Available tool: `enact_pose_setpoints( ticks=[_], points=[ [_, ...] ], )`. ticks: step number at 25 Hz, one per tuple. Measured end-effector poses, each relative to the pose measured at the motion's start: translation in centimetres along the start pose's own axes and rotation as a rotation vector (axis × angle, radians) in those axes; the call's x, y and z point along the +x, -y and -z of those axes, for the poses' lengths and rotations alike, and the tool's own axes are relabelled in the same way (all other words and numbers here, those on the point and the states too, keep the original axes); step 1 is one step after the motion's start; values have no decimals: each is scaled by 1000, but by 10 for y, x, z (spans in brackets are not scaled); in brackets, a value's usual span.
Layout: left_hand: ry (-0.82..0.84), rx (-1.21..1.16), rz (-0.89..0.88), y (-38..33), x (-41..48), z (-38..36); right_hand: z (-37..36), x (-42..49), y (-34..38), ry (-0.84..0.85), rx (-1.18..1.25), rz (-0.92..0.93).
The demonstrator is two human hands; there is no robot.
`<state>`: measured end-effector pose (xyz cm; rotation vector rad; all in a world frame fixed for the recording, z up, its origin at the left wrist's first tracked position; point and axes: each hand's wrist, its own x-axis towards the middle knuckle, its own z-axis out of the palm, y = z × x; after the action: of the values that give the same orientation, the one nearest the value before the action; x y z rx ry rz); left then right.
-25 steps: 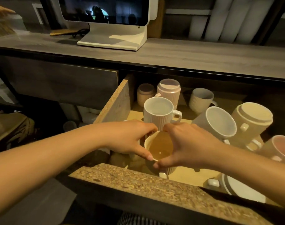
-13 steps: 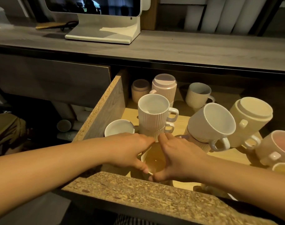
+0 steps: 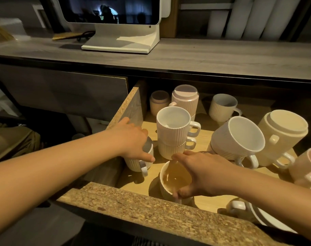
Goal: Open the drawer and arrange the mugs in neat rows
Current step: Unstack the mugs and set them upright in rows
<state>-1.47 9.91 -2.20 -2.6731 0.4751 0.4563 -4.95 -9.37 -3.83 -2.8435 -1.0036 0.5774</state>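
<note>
The wooden drawer (image 3: 131,107) stands pulled out below the counter, full of ribbed mugs. My right hand (image 3: 200,173) grips the rim of a cream mug (image 3: 174,181) standing upright near the drawer's front. My left hand (image 3: 133,141) lies over the top of a white mug (image 3: 137,162) against the left wall, fingers curled round its rim. Behind them stand two stacked white mugs (image 3: 174,132). A large white mug (image 3: 238,139) leans tilted at the right, beside an upturned cream mug (image 3: 282,137).
The drawer's chipboard front edge (image 3: 151,217) runs across below my hands. More mugs sit at the back (image 3: 185,102) and a pink one at the far right (image 3: 307,166). A white monitor stand (image 3: 122,41) rests on the grey counter above.
My left hand has left the cream mug and moved left onto the white mug by the drawer wall. My right hand stays on the cream mug, now set lower near the front.
</note>
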Motion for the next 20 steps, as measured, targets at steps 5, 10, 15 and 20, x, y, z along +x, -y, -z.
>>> enact_pose_setpoints(
  ticks=[5, 10, 15, 20],
  points=[
    [-21, -127, -19, 2, 11, -8, -3, -2, -1, -31, 9, 23],
    [-31, -137, -104, 9, 3, -9, -6, 1, 2, -79, -5, 35],
    [20, -87, -205, 7, -8, -13, -5, 2, 2, -120, 58, 30],
    [56, -16, -288, 4, -17, -18, -5, 4, 3, -131, 28, 17]
  ],
)
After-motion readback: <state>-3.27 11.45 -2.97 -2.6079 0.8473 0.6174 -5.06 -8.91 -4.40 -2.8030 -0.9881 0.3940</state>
